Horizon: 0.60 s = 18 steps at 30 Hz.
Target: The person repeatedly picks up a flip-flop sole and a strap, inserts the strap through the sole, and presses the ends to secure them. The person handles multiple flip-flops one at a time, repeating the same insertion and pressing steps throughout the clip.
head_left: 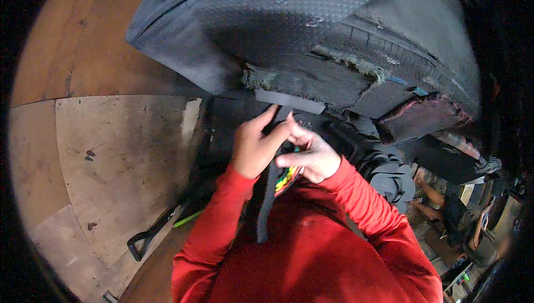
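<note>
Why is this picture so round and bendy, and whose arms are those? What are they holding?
There's no robot here, just a person. The camera sits on their head and looks down, so you see nearly what they see. Its very wide lens bends straight edges and leaves dark corners.

The arms in red sleeves are the person's own. The left hand and right hand meet in the middle. They seem to hold a black strap, which hangs down. Beside it is a colourful thing in red, yellow and green, too hidden to tell what it is.

A big dark grey thing with frayed edges is above the hands in the picture. Wooden boards are on the left, and grey flip-flops are piled on the right.
</note>
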Tool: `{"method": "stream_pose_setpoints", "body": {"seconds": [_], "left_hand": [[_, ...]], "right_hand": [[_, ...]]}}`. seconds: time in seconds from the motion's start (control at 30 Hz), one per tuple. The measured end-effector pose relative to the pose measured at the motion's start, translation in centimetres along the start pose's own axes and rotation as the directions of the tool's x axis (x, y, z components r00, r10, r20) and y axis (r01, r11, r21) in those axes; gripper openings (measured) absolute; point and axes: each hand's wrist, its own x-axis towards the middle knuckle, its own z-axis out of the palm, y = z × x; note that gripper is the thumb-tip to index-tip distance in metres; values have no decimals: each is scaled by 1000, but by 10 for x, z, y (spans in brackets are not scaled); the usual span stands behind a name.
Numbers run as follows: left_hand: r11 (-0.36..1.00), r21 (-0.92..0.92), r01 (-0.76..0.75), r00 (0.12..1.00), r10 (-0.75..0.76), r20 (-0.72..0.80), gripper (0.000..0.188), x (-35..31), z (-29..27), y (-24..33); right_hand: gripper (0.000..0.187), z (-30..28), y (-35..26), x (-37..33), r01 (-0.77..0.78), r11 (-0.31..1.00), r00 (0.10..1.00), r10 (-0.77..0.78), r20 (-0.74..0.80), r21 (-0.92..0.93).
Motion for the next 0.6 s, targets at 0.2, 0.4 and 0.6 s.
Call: {"method": "stream_pose_setpoints", "body": {"seconds": [0.2, 0.4, 0.6], "left_hand": [[846, -533, -21, 1000, 29, 6, 40, 14, 36, -47], [449, -884, -127, 983, 179, -50, 66, -25, 41, -51], [920, -327, -216, 966, 153, -207, 49, -37, 18, -14]], "right_hand": [[91, -24, -13, 3, 101, 600, 974, -221, -43, -793], [85, -5, 27, -25, 48, -403, 805, -526, 274, -914], [74, 2, 41, -17, 189, -270, 767, -560, 314, -944]]}}
